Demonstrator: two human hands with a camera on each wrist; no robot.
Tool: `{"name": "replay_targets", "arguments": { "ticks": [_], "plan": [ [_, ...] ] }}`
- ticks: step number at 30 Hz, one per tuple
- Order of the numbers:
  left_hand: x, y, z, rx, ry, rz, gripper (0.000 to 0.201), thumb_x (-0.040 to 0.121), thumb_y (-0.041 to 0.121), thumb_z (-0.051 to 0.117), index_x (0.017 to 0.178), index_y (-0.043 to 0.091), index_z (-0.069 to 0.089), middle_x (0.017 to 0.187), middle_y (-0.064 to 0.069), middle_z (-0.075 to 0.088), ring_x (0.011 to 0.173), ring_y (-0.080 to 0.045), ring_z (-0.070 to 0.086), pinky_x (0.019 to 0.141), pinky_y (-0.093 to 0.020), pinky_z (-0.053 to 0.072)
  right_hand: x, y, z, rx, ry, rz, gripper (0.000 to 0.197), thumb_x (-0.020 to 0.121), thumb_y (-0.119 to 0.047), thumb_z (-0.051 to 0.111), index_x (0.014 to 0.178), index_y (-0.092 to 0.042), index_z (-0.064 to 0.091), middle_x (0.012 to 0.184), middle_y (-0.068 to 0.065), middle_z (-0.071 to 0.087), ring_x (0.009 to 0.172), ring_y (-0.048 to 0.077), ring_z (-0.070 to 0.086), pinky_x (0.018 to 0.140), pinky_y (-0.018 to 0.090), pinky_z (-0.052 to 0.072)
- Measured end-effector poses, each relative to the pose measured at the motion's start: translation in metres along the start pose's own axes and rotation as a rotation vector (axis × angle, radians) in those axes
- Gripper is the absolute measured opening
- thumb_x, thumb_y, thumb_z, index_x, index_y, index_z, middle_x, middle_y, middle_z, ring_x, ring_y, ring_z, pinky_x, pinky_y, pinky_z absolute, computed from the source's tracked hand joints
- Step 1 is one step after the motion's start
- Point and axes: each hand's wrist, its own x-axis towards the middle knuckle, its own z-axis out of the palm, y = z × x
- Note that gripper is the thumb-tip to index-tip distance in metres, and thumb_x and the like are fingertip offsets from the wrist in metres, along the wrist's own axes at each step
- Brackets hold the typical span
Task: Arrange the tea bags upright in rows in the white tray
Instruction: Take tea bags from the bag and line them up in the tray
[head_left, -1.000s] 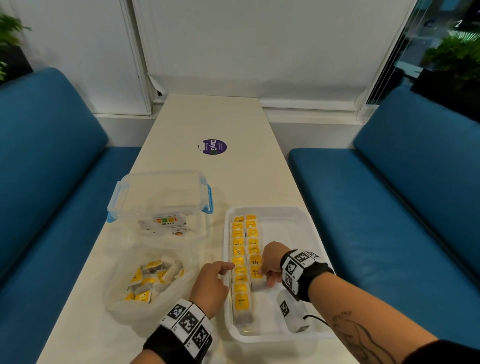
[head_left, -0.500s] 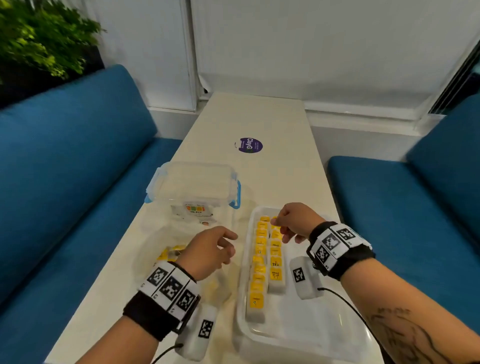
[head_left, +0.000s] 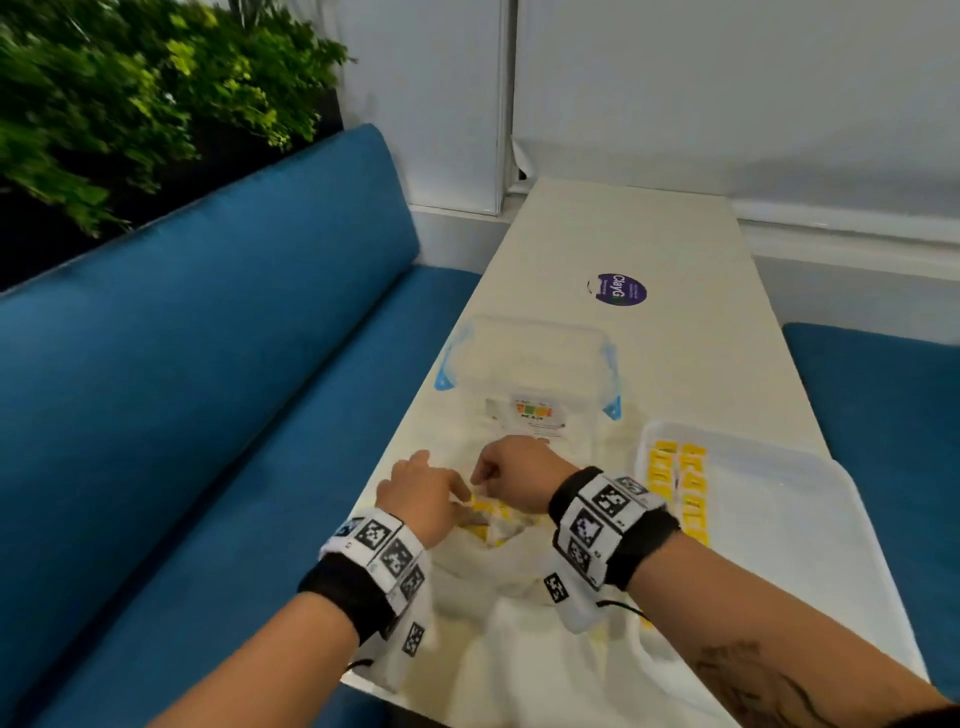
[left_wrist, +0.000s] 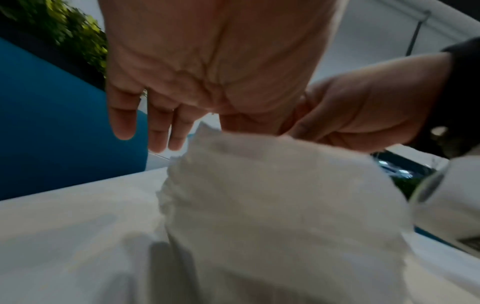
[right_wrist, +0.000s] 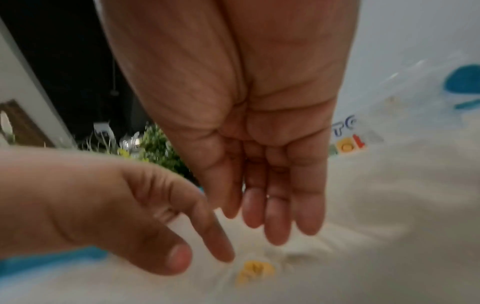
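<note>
Left hand (head_left: 423, 488) and right hand (head_left: 511, 470) hang loose-fingered, grasping nothing, above the plastic bag (head_left: 498, 571) on the cream table (head_left: 649, 234). The white tray (head_left: 779, 519) sits nearby, with a blue sofa (head_left: 208, 364) alongside.

bag (head_left: 498, 566) with tea bags (head_left: 488, 506) left of tray (head_left: 779, 545); container (head_left: 524, 358) behind bag.

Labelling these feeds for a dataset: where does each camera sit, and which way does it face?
Head: on the head, facing forward and down at the plastic bag and white tray; the left hand and right hand show.
Left wrist: under the left wrist, looking along the palm to the bag; the right hand shows.
Right wrist: looking along the right palm down at a loose tea bag; the left hand intrudes.
Shared: all show both hands.
</note>
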Motion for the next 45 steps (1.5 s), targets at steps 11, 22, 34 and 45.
{"name": "replay_targets", "arguments": {
  "ticks": [11,22,34,45],
  "plan": [
    [0.001,-0.024,0.008,-0.084,-0.108,0.153,0.057,0.085,0.012,0.047,0.140,0.027,0.035,0.122,-0.009,0.036,0.098,-0.030,0.057,0.083,-0.033,0.047,0.021,-0.001,0.056,-0.510,-0.259,0.335,0.039,0.092,-0.036,0.052,0.126,-0.018,0.055,0.125,0.007,0.058,0.118,0.028,0.055,0.098,0.037,0.043],
    [0.003,-0.040,0.006,-0.172,-0.107,0.190,0.059,0.083,0.009,0.047,0.136,0.032,0.036,0.117,-0.004,0.036,0.077,-0.024,0.055,0.075,-0.030,0.048,0.016,-0.012,0.069,-0.352,-0.028,0.286,0.063,0.083,-0.038,0.062,0.134,-0.017,0.033,0.128,0.011,0.046,0.115,0.035,0.051,0.091,0.041,0.045],
    [0.007,-0.043,0.007,-0.167,-0.102,0.185,0.054,0.084,0.010,0.044,0.133,0.031,0.040,0.116,-0.006,0.037,0.078,-0.027,0.056,0.077,-0.033,0.052,0.017,-0.020,0.076,-0.565,-0.069,0.086,0.032,0.089,-0.006,0.051,0.121,-0.007,0.054,0.121,0.018,0.049,0.105,0.036,0.055,0.084,0.041,0.046],
    [0.010,-0.046,0.008,-0.097,-0.126,0.158,0.054,0.086,0.022,0.047,0.135,0.041,0.034,0.115,-0.005,0.038,0.094,-0.028,0.058,0.082,-0.035,0.050,0.010,-0.014,0.045,0.083,0.244,0.129,0.014,0.079,-0.015,0.061,0.091,-0.017,0.066,0.095,0.008,0.067,0.087,0.023,0.061,0.070,0.025,0.043]
  ]
}}
